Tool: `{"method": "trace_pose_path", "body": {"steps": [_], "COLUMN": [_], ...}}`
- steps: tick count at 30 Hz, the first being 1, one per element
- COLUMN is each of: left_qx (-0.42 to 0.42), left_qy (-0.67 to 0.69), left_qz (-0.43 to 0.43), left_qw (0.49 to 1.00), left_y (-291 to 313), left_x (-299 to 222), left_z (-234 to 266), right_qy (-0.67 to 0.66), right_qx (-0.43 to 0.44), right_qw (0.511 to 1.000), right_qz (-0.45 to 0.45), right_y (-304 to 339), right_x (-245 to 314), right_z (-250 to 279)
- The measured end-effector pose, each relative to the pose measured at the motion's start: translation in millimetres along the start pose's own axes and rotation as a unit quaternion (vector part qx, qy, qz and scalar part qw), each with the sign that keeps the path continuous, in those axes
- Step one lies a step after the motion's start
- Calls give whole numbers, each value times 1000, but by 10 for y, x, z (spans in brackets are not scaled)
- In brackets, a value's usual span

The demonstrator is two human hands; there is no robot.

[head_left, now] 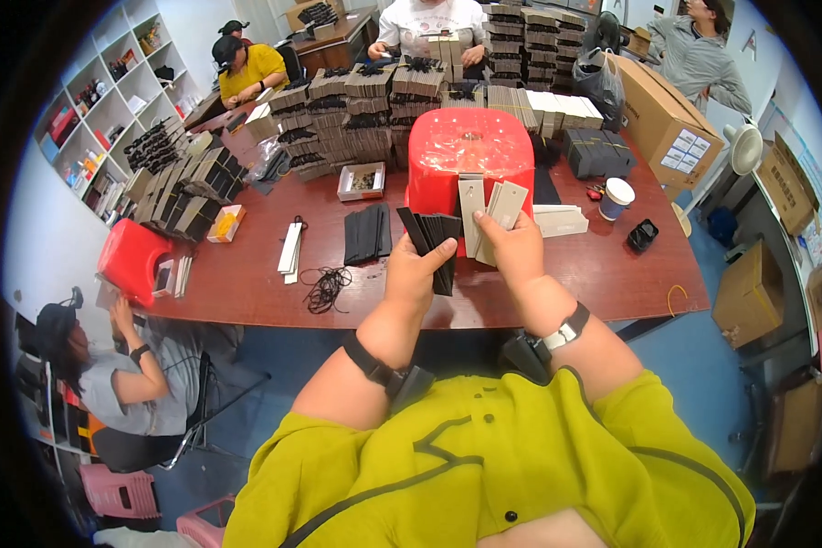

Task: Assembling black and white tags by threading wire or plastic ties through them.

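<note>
Black strips point(436, 228) | gripped in left hand point(414, 271) | beige strips point(506, 198) | pinched in right hand point(518, 249), alongside

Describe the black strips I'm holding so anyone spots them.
Find the red stool midway along the table. In front of its left side, your left hand holds the black strips. Unlike the nearby black pile, they're held; unlike the pale strips in the right hand, they're dark.
</note>
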State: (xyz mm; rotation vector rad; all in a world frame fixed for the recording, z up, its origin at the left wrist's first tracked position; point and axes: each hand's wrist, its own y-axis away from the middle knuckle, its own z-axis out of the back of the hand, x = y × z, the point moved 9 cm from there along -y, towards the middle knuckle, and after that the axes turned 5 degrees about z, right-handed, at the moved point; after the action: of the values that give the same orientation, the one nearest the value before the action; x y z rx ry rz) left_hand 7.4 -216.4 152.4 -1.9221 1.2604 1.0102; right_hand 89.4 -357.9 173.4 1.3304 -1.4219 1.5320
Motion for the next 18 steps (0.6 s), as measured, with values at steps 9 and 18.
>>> {"method": "trace_pose_path", "body": {"steps": [9, 18], "left_qx": [-22, -20], "left_qy": [-62, -52], "left_qz": [-63, -81], "left_qw": [996, 995], "left_y": [-119, -188], "left_x": [-207, -121], "left_z": [-232, -294], "right_qy": [14, 7], "right_qx": [-37, 6], "right_qw": [998, 993], "right_qz": [53, 118], "right_y": [148, 243], "right_x": [-234, -16], "right_z": [292, 256]}}
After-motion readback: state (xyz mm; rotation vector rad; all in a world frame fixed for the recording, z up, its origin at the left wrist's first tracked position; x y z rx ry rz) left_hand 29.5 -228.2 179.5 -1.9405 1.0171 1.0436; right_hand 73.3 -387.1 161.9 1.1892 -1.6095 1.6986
